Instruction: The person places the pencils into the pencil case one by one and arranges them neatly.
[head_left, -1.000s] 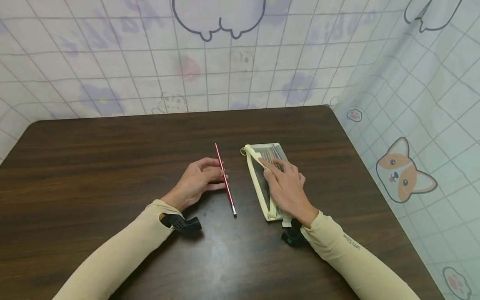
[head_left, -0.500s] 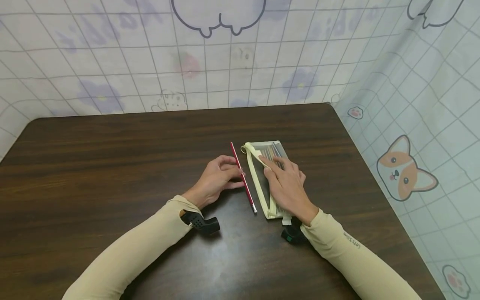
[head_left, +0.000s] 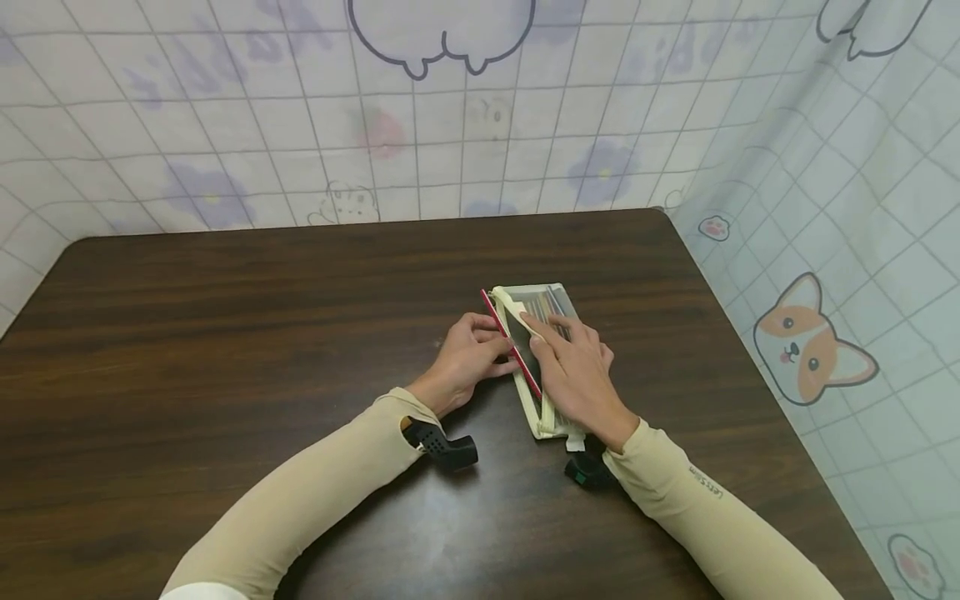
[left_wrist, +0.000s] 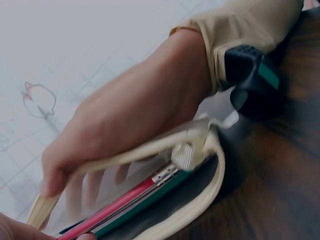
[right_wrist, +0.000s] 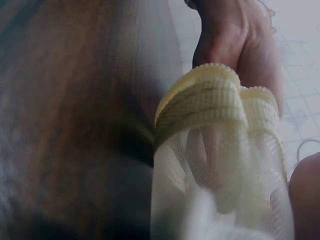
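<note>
My left hand (head_left: 468, 358) pinches a red pencil (head_left: 531, 380) with its thumb and fingers. The pencil slants over the gaping mouth of a see-through mesh pencil case (head_left: 527, 402) with cream zip edging. In the left wrist view the silver ferrule of the red pencil (left_wrist: 125, 199) lies inside the opening, near the zip's end. My right hand (head_left: 573, 379) grips the case's right zip edge and holds it away from the left one. Through the mesh its fingers show behind that panel. The right wrist view has the cream edging (right_wrist: 205, 105) close up, with the left hand (right_wrist: 235, 50) beyond.
Several slim pencils (head_left: 551, 304) lie in the case under the mesh. A dark wooden table (head_left: 262, 333) bears it, and a patterned white curtain (head_left: 420, 167) hangs behind and at the right. Each wrist wears a black camera (head_left: 450, 450).
The left hand has moved right with the red pencil, from beside the case to its opening. The pencil's near end now dips into the mouth. The right hand has stayed on the case.
</note>
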